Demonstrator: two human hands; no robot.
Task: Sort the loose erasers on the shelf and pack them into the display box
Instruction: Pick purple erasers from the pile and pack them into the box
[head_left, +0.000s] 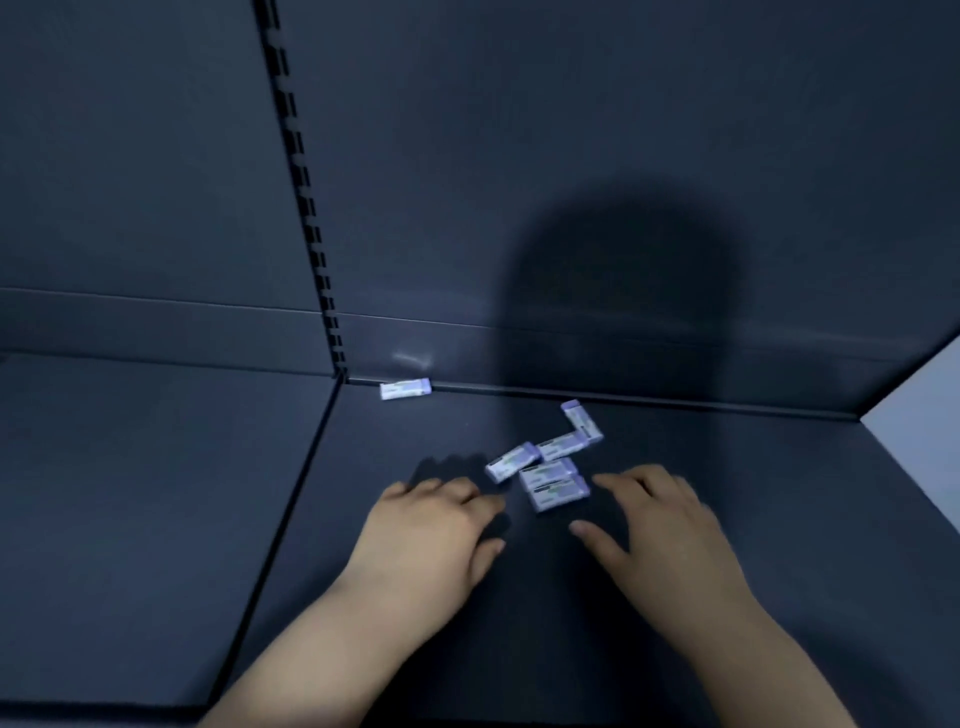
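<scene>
Barely begun, I judge: five wrapped erasers (548, 474) lie jumbled on the shelf (779, 478), a sixth eraser (405, 388) apart by the back wall (571, 208). The left hand (436, 525) and right hand (662, 519) flank them, each grip released, empty. No display box shows.

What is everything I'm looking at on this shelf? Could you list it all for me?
Clustered erasers: five, white with purple ends, bunched mid-shelf between the fingertips.
Lone eraser: one, white and purple, by the back wall, left of the bunch.
Shelf: one, dark blue-grey, under everything.
Slotted strip: one, black, running up the back wall.
Shadow: one, dark, cast on the back wall.
Display box: none in view.
Left hand: one, bare, left of the bunch, holding nothing.
Right hand: one, bare, right of the bunch, holding nothing.
</scene>
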